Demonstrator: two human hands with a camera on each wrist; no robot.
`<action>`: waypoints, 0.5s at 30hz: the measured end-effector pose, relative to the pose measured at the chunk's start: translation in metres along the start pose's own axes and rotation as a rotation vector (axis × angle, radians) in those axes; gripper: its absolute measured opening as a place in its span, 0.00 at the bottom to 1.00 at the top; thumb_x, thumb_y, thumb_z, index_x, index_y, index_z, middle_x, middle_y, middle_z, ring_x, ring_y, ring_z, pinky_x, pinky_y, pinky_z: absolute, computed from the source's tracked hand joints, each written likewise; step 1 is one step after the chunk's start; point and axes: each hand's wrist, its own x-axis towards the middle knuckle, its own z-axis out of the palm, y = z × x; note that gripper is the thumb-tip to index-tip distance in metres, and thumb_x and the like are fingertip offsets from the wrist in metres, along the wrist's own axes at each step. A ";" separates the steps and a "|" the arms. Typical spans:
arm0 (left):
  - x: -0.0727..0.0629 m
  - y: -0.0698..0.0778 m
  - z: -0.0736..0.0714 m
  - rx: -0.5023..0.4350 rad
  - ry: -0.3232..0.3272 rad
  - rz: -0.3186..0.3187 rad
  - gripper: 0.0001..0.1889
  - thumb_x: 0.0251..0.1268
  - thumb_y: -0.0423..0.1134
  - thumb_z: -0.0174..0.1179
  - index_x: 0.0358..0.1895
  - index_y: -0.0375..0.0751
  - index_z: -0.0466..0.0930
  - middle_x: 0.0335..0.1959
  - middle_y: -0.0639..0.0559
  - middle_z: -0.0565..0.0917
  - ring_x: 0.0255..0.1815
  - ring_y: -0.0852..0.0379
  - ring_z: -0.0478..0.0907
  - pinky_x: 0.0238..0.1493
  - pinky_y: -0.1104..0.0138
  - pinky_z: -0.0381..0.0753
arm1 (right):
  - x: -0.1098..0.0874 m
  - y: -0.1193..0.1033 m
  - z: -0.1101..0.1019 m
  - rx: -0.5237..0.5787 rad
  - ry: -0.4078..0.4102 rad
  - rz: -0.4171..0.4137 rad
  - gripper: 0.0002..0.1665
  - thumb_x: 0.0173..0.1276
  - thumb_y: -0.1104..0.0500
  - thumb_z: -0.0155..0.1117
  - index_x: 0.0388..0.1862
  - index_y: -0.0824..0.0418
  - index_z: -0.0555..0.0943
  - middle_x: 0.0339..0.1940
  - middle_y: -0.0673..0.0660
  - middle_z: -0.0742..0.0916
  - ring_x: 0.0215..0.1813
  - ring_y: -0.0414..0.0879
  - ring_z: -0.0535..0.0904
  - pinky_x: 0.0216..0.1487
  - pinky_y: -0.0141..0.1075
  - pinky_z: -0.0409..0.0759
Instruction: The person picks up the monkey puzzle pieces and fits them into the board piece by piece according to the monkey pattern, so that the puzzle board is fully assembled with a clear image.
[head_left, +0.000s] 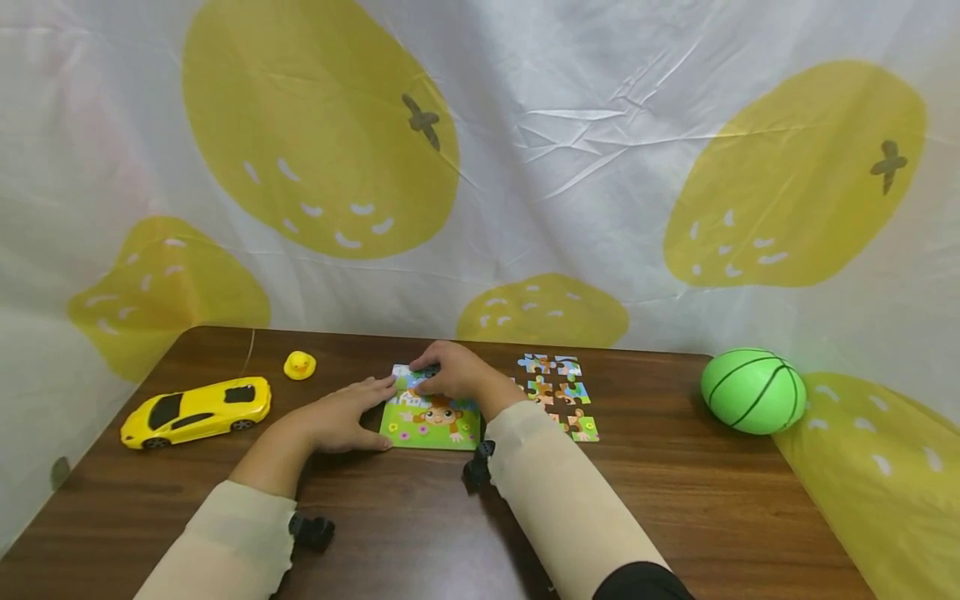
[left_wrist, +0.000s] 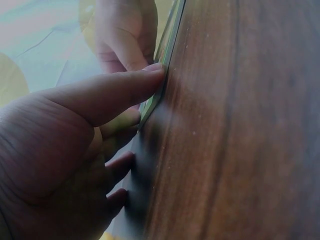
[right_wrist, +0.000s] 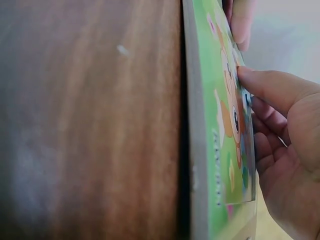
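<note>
A puzzle board (head_left: 427,433) with a monkey picture lies flat on the table. My left hand (head_left: 341,421) steadies its left side, the thumb at the near corner and the extended fingers by the upper left edge. In the left wrist view the left thumb (left_wrist: 135,87) touches the board's edge. Over the board's far part, my right hand (head_left: 457,375) is bent downward. Its thumb (right_wrist: 265,87) and fingers pinch a small bluish puzzle piece (right_wrist: 248,98) at the board's surface, largely hidden by the hand.
Several loose puzzle pieces (head_left: 558,396) lie right of the board, partly behind the right forearm. A yellow toy car (head_left: 198,412) and a yellow rubber duck (head_left: 300,365) stand at left. A green ball (head_left: 753,392) sits at the right edge of the brown table (head_left: 675,483). A printed curtain (head_left: 555,208) hangs behind.
</note>
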 end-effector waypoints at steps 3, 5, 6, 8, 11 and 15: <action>-0.001 0.000 0.000 0.001 0.000 0.000 0.51 0.67 0.59 0.72 0.87 0.45 0.58 0.90 0.44 0.54 0.91 0.33 0.46 0.86 0.32 0.50 | 0.001 -0.001 0.001 -0.012 -0.006 -0.003 0.26 0.73 0.48 0.75 0.68 0.49 0.86 0.66 0.52 0.83 0.66 0.50 0.80 0.74 0.48 0.79; -0.001 -0.001 0.000 -0.001 0.000 0.000 0.51 0.67 0.60 0.72 0.87 0.45 0.58 0.90 0.43 0.54 0.91 0.33 0.46 0.85 0.32 0.50 | 0.001 -0.002 0.001 -0.022 -0.012 0.000 0.27 0.73 0.48 0.75 0.69 0.49 0.86 0.67 0.52 0.83 0.67 0.50 0.80 0.74 0.47 0.78; -0.001 -0.001 0.000 -0.002 0.000 0.000 0.51 0.67 0.60 0.72 0.87 0.45 0.58 0.90 0.43 0.53 0.91 0.33 0.46 0.85 0.31 0.50 | 0.001 -0.002 0.001 -0.027 -0.014 0.002 0.27 0.73 0.47 0.75 0.69 0.48 0.86 0.67 0.51 0.82 0.67 0.50 0.80 0.74 0.47 0.79; -0.001 -0.001 0.000 -0.003 -0.001 0.002 0.51 0.67 0.60 0.72 0.87 0.45 0.57 0.90 0.43 0.53 0.91 0.32 0.45 0.85 0.31 0.50 | 0.001 -0.002 0.001 -0.039 -0.019 0.007 0.27 0.73 0.46 0.75 0.69 0.48 0.86 0.68 0.51 0.82 0.67 0.49 0.80 0.74 0.47 0.79; -0.001 -0.002 0.000 0.000 0.000 0.008 0.51 0.67 0.60 0.71 0.87 0.45 0.57 0.90 0.42 0.53 0.91 0.32 0.46 0.85 0.31 0.50 | 0.001 -0.003 0.001 -0.042 -0.022 0.010 0.27 0.73 0.46 0.75 0.69 0.47 0.86 0.67 0.51 0.82 0.66 0.49 0.80 0.73 0.47 0.79; 0.000 -0.002 0.000 0.006 0.002 0.017 0.51 0.67 0.60 0.71 0.87 0.44 0.57 0.90 0.42 0.54 0.90 0.32 0.46 0.85 0.31 0.50 | -0.001 -0.004 0.000 -0.029 -0.018 0.008 0.26 0.74 0.47 0.74 0.69 0.48 0.86 0.66 0.51 0.82 0.65 0.49 0.80 0.73 0.47 0.79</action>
